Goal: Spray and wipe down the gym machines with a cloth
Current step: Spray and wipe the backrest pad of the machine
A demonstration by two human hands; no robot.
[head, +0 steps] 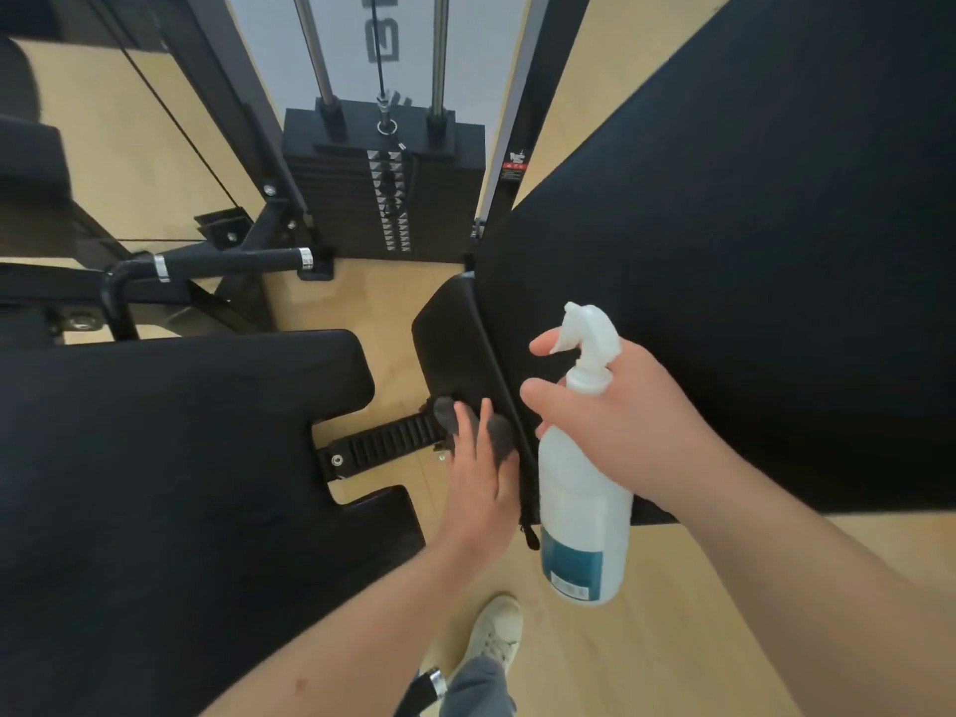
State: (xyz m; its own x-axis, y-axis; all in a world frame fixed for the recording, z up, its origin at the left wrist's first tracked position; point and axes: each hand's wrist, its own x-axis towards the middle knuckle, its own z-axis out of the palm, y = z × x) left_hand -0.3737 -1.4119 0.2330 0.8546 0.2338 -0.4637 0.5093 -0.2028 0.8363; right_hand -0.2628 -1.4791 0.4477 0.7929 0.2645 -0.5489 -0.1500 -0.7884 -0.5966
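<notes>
Black padded seat (170, 458) far left; black weight stack (383, 199) top centre. Left hand (478, 483) centre, fingers straight and flat, pressing dark grey cloth (499, 437) onto small black upholstered pad (455, 344). Cloth under fingers, bunched out past fingertips. Just right: white plastic spray bottle (584, 504), blue label, nozzle up, held in air. Right hand (641, 421) wrapped round its neck, index finger out by trigger. Large black back pad (750, 251) far right, behind right hand.
</notes>
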